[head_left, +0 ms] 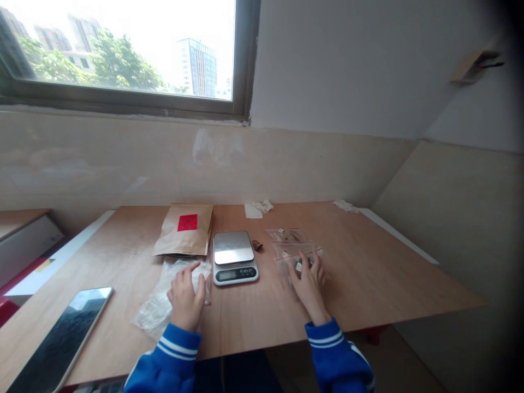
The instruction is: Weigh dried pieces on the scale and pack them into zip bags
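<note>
My left hand (186, 295) hovers over or rests on a pile of clear plastic bags (153, 305), thumb and fingers apart; I cannot tell whether it touches them. My right hand (308, 281) has its thumb and fingers curled around a small clear zip-lock bag (282, 267) with a red seal line, low over the table. Something dark with a small white label shows between those fingers. Just behind lies another filled zip-lock bag (286, 234) holding brownish pieces. Between my hands stands a digital kitchen scale (235, 259) with a bare metal plate.
A brown paper pouch (180, 240) with a red label lies left of the scale. One small brown piece (257, 245) sits at the scale's right. A phone (61, 338) lies at the left on the wooden table (388, 273). Crumpled white paper (262, 206) is by the wall.
</note>
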The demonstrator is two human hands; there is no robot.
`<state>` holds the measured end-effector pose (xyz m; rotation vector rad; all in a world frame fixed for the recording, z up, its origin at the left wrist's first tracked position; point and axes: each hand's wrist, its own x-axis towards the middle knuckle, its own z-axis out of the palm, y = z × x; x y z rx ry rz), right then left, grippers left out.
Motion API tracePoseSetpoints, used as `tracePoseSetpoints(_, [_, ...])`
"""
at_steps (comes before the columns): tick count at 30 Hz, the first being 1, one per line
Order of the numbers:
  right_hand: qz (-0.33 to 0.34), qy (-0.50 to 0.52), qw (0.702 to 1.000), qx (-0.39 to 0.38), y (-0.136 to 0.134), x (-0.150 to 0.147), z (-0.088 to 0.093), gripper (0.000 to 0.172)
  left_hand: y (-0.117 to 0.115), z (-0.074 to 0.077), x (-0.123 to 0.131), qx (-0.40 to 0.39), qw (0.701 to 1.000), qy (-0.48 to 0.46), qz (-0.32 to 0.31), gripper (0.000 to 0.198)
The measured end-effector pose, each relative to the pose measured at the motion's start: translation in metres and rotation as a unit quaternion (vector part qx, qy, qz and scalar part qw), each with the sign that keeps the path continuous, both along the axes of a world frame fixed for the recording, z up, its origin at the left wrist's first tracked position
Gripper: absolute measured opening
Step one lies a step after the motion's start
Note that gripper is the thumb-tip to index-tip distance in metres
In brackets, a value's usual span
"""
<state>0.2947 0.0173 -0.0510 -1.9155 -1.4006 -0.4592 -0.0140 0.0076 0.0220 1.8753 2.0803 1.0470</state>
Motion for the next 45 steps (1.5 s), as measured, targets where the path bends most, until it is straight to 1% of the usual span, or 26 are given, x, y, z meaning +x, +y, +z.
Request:
tracePoseSetpoints(3, [-0.005,-0.010,0.999,-0.034,0.012,0.010,-0.002,0.051,-0.004,0.019,-0.014,-0.024,0.999,0.017,0.030,0.045])
tracePoseSetpoints(6, [-0.001,-0.016,0.998,-0.057,0.025,0.020,0.002,0.048,0.001,0.039,-0.028,-0.050,0.996,0.049,0.052,0.056])
tracePoseSetpoints(8, [-0.011,-0.021,0.998,-0.057,0.031,0.020,0.007,0.047,0.010,0.046,-0.037,-0.065,0.993,0.078,0.064,0.062])
tracePoseSetpoints(10, [-0.029,-0.026,0.999,-0.036,0.036,0.015,0.013,0.047,0.025,0.046,-0.048,-0.092,0.989,0.104,0.058,0.065])
tracePoseSetpoints(12, [-0.022,-0.024,0.999,-0.002,0.039,0.004,0.020,0.046,0.043,0.040,-0.058,-0.138,0.982,0.115,0.052,0.065])
tracePoseSetpoints(13, [0.005,-0.019,1.000,0.012,0.040,-0.002,0.024,0.043,0.053,0.037,-0.062,-0.154,0.980,0.115,0.047,0.065])
tracePoseSetpoints(15, [0.105,-0.005,0.994,0.016,0.044,-0.018,0.029,0.038,0.071,0.028,-0.068,-0.158,0.980,0.109,0.050,0.062])
tracePoseSetpoints(17, [0.220,0.010,0.975,-0.011,0.049,-0.034,0.030,0.037,0.084,0.018,-0.070,-0.129,0.985,0.091,0.062,0.054])
tracePoseSetpoints(18, [0.265,0.019,0.963,-0.031,0.053,-0.041,0.029,0.038,0.089,0.013,-0.071,-0.118,0.987,0.077,0.072,0.050])
tracePoseSetpoints(20, [0.317,0.044,0.945,-0.066,0.061,-0.053,0.025,0.041,0.095,0.000,-0.071,-0.090,0.989,0.045,0.104,0.045])
tracePoseSetpoints(22, [0.336,0.089,0.934,-0.078,0.070,-0.061,0.018,0.040,0.097,-0.013,-0.074,-0.034,0.992,0.026,0.119,0.042])
tracePoseSetpoints(25, [0.339,0.158,0.925,-0.060,0.082,-0.065,0.010,0.031,0.097,-0.029,-0.083,0.039,0.993,0.009,0.111,0.037])
tracePoseSetpoints(27, [0.323,0.186,0.927,-0.041,0.088,-0.065,0.007,0.025,0.099,-0.036,-0.089,0.080,0.991,0.011,0.105,0.034])
tracePoseSetpoints(30, [0.290,0.217,0.932,-0.011,0.091,-0.066,0.010,0.023,0.103,-0.041,-0.093,0.139,0.985,0.009,0.098,0.030])
tracePoseSetpoints(33, [0.277,0.252,0.927,0.024,0.090,-0.075,0.020,0.027,0.106,-0.044,-0.093,0.198,0.976,0.004,0.094,0.025])
tracePoseSetpoints(36, [0.313,0.268,0.911,0.025,0.087,-0.091,0.033,0.027,0.107,-0.045,-0.090,0.271,0.958,0.002,0.090,0.024])
tracePoseSetpoints(39, [0.352,0.215,0.911,-0.009,0.081,-0.112,0.047,0.017,0.106,-0.044,-0.087,0.325,0.941,-0.002,0.093,0.024])
tracePoseSetpoints(41, [0.354,0.186,0.917,0.001,0.071,-0.130,0.058,0.014,0.105,-0.043,-0.084,0.346,0.933,-0.001,0.103,0.024])
tracePoseSetpoints(42, [0.358,0.180,0.916,0.015,0.064,-0.141,0.064,0.016,0.105,-0.043,-0.083,0.354,0.929,0.001,0.108,0.024])
tracePoseSetpoints(43, [0.371,0.180,0.911,0.029,0.056,-0.154,0.070,0.019,0.104,-0.042,-0.082,0.362,0.926,0.002,0.112,0.024])
tracePoseSetpoints(44, [0.407,0.177,0.896,0.030,0.047,-0.168,0.075,0.023,0.104,-0.042,-0.081,0.368,0.923,0.003,0.112,0.023])
tracePoseSetpoints(45, [0.464,0.164,0.871,0.014,0.040,-0.182,0.078,0.026,0.103,-0.041,-0.079,0.373,0.922,0.002,0.105,0.023])
